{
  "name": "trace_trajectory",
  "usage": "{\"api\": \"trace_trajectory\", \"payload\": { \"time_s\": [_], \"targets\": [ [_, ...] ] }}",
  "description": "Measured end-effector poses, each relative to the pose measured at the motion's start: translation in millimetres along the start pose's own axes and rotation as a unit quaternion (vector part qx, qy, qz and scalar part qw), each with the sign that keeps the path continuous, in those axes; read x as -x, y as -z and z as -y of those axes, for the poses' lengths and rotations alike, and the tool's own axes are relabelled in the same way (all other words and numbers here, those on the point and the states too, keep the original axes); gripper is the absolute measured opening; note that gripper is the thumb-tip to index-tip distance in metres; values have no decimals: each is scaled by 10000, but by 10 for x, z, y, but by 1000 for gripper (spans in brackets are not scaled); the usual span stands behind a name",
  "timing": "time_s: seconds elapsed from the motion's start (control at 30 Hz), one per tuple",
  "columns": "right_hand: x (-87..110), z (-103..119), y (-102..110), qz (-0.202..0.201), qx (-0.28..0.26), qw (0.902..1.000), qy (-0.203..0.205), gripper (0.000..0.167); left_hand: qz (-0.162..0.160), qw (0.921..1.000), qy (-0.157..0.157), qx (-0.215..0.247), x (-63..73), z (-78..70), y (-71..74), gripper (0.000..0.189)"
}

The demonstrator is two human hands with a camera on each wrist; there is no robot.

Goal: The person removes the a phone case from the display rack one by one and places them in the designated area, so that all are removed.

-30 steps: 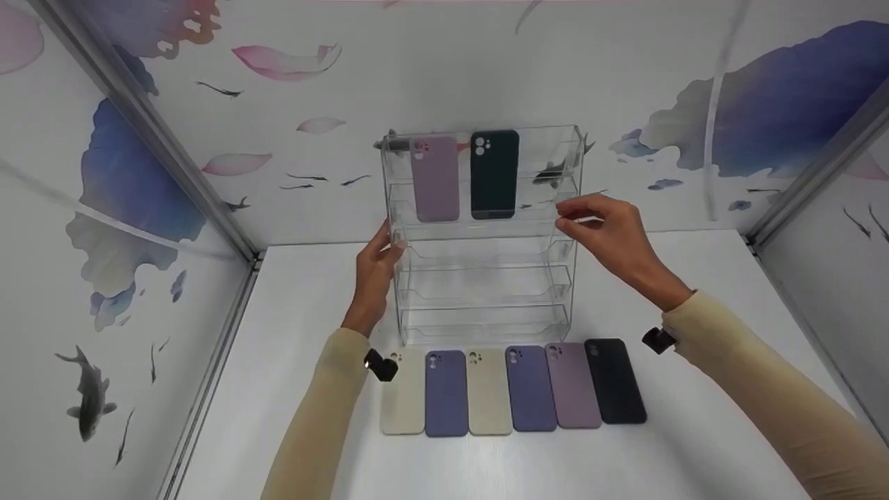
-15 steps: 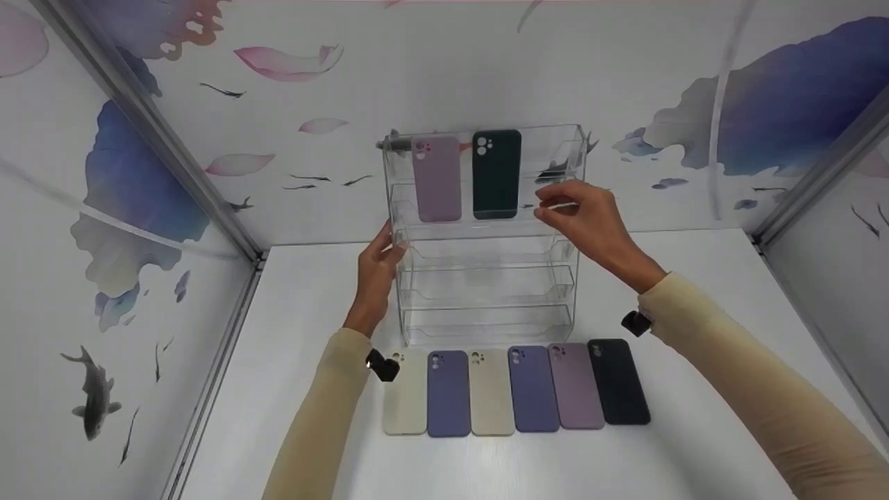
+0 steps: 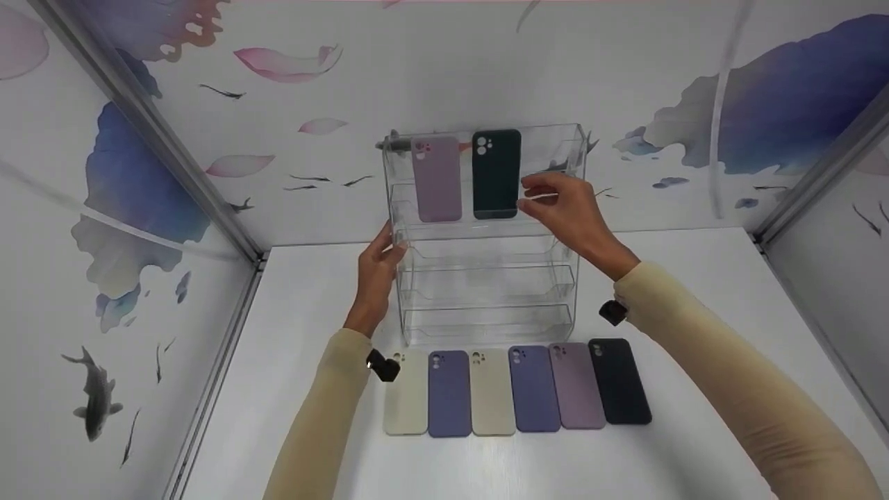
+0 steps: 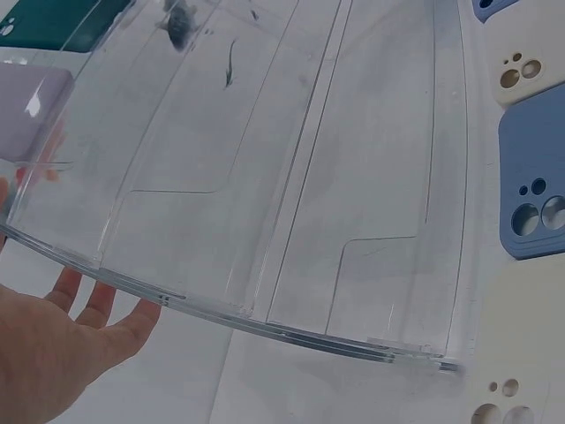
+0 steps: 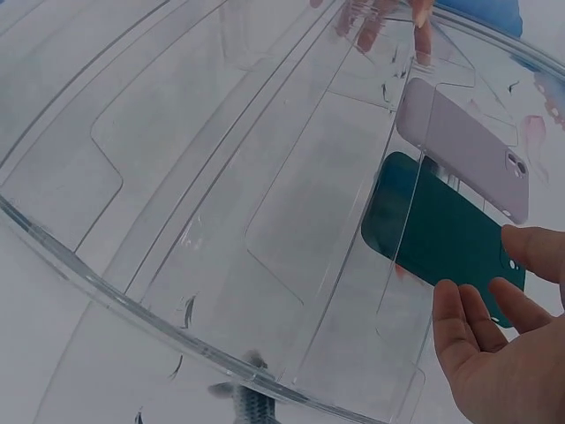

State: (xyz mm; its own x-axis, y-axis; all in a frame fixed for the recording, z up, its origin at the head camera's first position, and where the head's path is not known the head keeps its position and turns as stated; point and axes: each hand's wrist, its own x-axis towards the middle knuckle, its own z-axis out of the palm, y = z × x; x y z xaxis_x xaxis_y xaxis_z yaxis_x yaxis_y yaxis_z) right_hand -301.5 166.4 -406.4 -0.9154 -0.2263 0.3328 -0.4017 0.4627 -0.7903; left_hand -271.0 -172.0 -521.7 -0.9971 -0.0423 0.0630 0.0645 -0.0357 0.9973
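Note:
A clear tiered acrylic display rack [image 3: 489, 306] stands on the table; my left hand [image 3: 376, 278] holds its left side. In the left wrist view, several fingers [image 4: 93, 309] lie against the rack's side edge. On the top tier a light purple phone case [image 3: 437, 180] and a dark green phone case [image 3: 496, 170] lean upright, side by side. My right hand [image 3: 566, 212] is at the green case's right edge, thumb and fingers apart. In the right wrist view, the thumb [image 5: 530, 247] overlaps the green case's camera-hole end; whether it touches is unclear.
In front of the rack lies a row of phone cases: a cream case [image 3: 406, 399], a blue-purple case [image 3: 449, 396], another cream and blue-purple one, a mauve case [image 3: 578, 389] and a black case [image 3: 620, 382]. Patterned white walls [image 3: 444, 62] enclose the table [image 3: 305, 292].
My right hand has moved left from the rack's right side to the green phone case's edge. The left hand stays on the rack, and the cases have not moved.

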Motion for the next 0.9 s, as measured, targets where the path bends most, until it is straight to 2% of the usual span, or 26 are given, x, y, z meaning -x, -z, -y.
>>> {"api": "trace_trajectory", "payload": {
  "time_s": [0.63,0.9],
  "targets": [
    [-198,-51,-118,-77,-84,9999,59,36,18,10000,-72,59,-15,-16,1,63],
    [-230,-76,-152,-167,-207,9996,-105,36,-3,10000,-90,-5,-4,-4,-9,62]
  ]
}}
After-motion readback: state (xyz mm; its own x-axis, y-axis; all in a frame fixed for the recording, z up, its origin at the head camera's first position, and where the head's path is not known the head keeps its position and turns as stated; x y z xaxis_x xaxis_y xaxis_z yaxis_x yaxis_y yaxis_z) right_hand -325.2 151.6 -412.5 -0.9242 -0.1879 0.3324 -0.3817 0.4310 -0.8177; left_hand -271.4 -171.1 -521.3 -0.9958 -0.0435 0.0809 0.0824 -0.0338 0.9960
